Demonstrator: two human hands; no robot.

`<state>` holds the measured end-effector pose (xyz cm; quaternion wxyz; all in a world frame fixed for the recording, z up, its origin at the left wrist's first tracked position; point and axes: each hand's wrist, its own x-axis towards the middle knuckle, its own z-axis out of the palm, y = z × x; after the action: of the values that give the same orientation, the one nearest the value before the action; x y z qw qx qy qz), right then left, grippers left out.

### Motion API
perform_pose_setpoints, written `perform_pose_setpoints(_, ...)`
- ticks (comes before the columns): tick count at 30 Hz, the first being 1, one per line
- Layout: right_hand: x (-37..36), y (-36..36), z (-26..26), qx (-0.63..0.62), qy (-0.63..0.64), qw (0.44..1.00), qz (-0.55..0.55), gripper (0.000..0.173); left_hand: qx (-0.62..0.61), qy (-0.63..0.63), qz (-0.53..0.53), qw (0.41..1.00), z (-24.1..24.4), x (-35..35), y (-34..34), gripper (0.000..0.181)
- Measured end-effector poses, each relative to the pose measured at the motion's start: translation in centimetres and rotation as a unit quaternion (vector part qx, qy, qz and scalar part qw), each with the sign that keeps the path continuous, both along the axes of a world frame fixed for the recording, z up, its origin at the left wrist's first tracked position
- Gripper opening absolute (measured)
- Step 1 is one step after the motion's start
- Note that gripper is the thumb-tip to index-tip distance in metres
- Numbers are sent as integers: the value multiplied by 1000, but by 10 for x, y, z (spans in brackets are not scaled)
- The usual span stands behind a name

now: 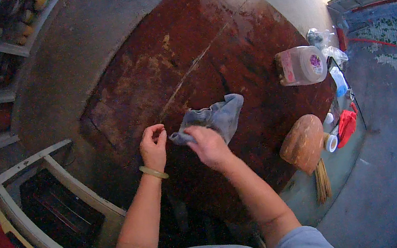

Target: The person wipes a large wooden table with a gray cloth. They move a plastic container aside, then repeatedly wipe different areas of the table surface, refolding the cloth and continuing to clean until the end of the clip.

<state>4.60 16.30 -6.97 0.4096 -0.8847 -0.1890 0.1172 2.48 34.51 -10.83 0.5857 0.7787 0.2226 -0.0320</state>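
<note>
A grey-blue cloth (pixel 226 113) lies crumpled on a dark red-brown wooden table (pixel 191 51) with worn, scratched paint. My right hand (pixel 210 147) grips the rolled left end of the cloth between thumb and fingers; it looks slightly blurred. Just left of the cloth, my left hand (pixel 154 146) is raised with thumb and forefinger curled towards each other, a pale bangle on its wrist. Whether something small sits between those fingertips cannot be told.
On the table's right side stand a clear plastic jar (pixel 300 65) with a white lid and a rounded wooden board (pixel 303 143). Beyond them are a bundle of thin sticks (pixel 322 182), a red cloth or bag (pixel 347 127) and plastic bags (pixel 333 52). A pale-framed rack (pixel 84 189) stands at lower left.
</note>
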Motion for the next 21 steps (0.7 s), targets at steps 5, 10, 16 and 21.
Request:
perform_pose_setpoints(5, -29, 2, -35, -63, -162, 985, 1, 54, 92, -28, -23, 995, -1, -2, 3, 13)
perform_pose_setpoints(10, -22, 1, -17, -200, -163, 966, -26, 71, 266, -133, -108, 949, -2, -3, -3, 22)
perform_pose_setpoints(16, -25, -10, -31, -265, -163, 950, -2, 70, 339, -136, -162, 917, -13, -1, -10, 34)
perform_pose_setpoints(21, -9, -8, -37, -252, -182, 950, -32, 67, 382, -124, -188, 896, -28, -7, -7, 45)
